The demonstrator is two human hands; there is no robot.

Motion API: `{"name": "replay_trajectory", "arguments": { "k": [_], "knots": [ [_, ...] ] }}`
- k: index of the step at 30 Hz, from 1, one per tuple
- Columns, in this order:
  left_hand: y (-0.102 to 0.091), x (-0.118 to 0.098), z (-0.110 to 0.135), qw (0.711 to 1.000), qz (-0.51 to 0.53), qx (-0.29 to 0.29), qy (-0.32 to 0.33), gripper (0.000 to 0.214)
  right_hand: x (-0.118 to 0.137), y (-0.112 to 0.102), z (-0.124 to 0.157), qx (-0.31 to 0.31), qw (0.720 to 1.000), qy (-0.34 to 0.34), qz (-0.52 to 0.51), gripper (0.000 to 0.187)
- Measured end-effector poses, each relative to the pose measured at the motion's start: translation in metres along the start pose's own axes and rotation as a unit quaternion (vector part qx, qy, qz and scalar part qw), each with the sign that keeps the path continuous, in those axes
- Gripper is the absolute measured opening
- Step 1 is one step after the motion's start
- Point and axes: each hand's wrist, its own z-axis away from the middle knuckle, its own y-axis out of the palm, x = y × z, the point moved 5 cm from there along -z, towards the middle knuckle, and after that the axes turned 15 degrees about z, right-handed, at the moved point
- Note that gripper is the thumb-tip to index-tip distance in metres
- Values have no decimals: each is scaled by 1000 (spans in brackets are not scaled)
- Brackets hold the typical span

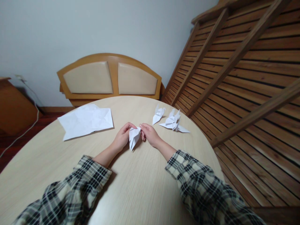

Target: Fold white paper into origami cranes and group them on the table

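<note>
A half-folded white paper piece [133, 138] stands pointed-end down on the round table [131, 187], near its middle. My left hand [122, 137] pinches its left edge with curled fingers. My right hand [150, 134] pinches the upper right corner. Both wrists rest on the tabletop, and both arms wear plaid sleeves.
Several flat white sheets [86, 120] lie at the table's far left. Two finished folded paper figures [158, 114] [173, 122] sit at the far right near the edge. A wooden chair back [110, 78] stands behind the table; a slatted wooden frame [234, 72] leans at the right.
</note>
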Motion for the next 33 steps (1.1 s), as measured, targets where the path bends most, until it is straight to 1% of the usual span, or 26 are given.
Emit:
{"name": "replay_trajectory", "arguments": {
  "k": [3,5,7,9,11,13,15,18,21,24,26,30,33],
  "knots": [
    [-2,2,-2,999,18,-19,-19,14,-2,-2,-1,-34,999,-3,20,46],
    [-1,5,-3,998,39,-16,-43,20,-3,-3,-2,-49,998,0,27,47],
    [0,5,-3,998,35,-7,-48,23,-4,-3,-2,-53,998,3,27,47],
    [1,2,-1,1000,4,-1,-30,23,-5,-3,-2,-49,999,9,20,46],
    [3,0,0,1000,-9,10,-18,32,-4,-3,-2,-42,999,15,8,44],
    [3,1,0,1000,9,17,-18,42,-3,-3,-1,-36,999,15,-9,43],
    [2,2,0,999,32,6,-19,46,0,-3,0,-27,999,8,-31,40],
    [-2,3,-2,998,53,-30,-14,49,3,0,1,1,999,2,-51,30],
    [-6,2,-3,997,55,-61,-10,45,4,3,2,21,999,4,-43,20],
    [-8,3,-3,997,44,-65,-10,35,5,4,1,23,999,6,-35,15],
    [-8,3,-3,997,39,-61,-7,30,5,5,0,23,999,4,-37,16],
    [-9,4,-2,998,34,-51,-2,23,5,6,0,27,999,-3,-42,24],
    [-9,5,-2,999,34,-34,-6,21,4,6,0,27,999,-2,-36,24]
  ]
}}
